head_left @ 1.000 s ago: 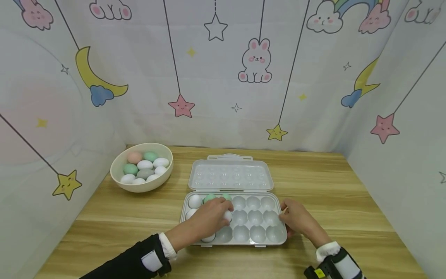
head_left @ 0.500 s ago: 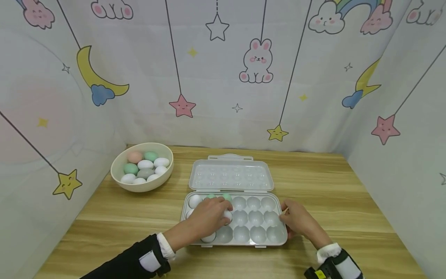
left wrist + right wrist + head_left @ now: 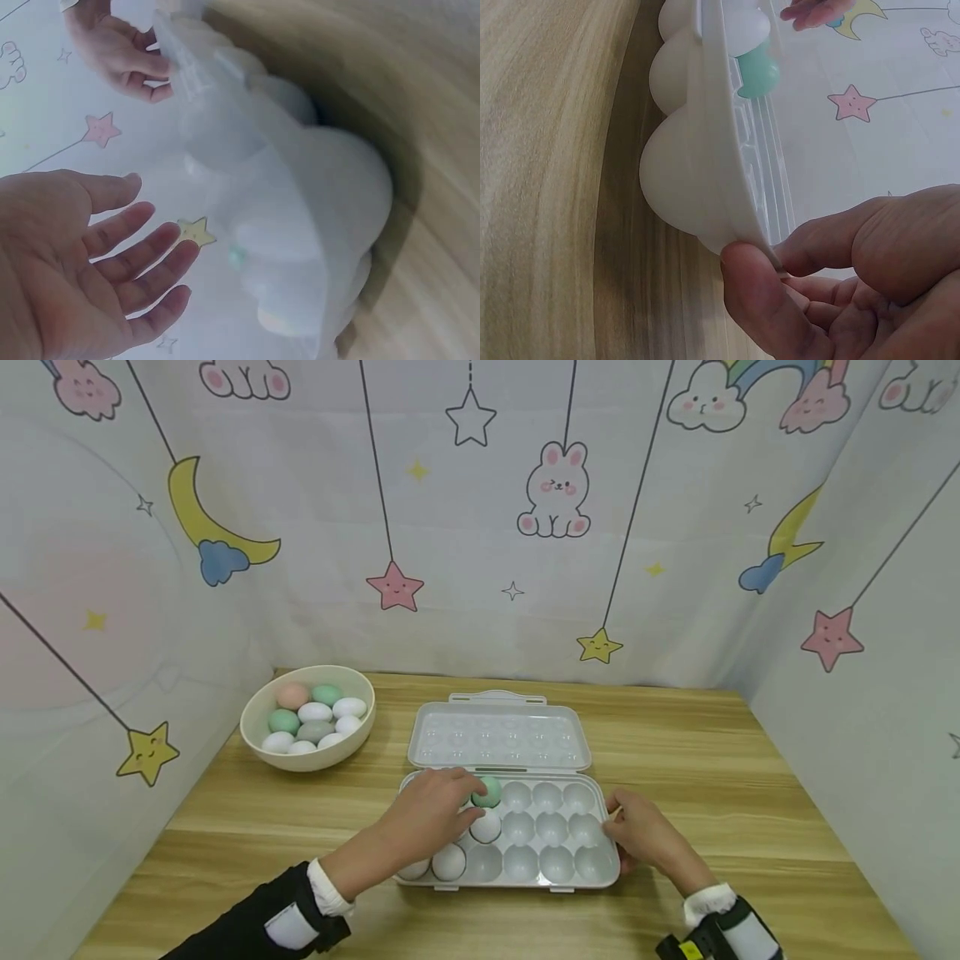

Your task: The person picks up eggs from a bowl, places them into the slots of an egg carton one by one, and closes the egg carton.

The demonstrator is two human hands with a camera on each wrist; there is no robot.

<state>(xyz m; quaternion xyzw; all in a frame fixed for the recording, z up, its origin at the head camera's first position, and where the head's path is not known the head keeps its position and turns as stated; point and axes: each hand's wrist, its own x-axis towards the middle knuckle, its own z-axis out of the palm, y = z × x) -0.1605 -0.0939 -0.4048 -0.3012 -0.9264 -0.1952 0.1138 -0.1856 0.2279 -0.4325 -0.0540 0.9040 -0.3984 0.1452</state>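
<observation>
A clear plastic egg tray lies with its lid folded back behind it. My left hand is over the tray's left part, and in the left wrist view the left hand has its fingers spread and holds nothing. Near its fingertips are a green egg and a white egg, both in cups; another white egg sits in the front row. My right hand pinches the tray's right rim, as the right wrist view shows with the right hand on the edge.
A cream bowl at the back left of the wooden table holds several white eggs, green ones, a grey one and a pinkish one. Patterned cloth stands behind the table and along both sides.
My left hand has let go of the white egg in the middle row and moved up and to the left. The right hand keeps its hold on the rim.
</observation>
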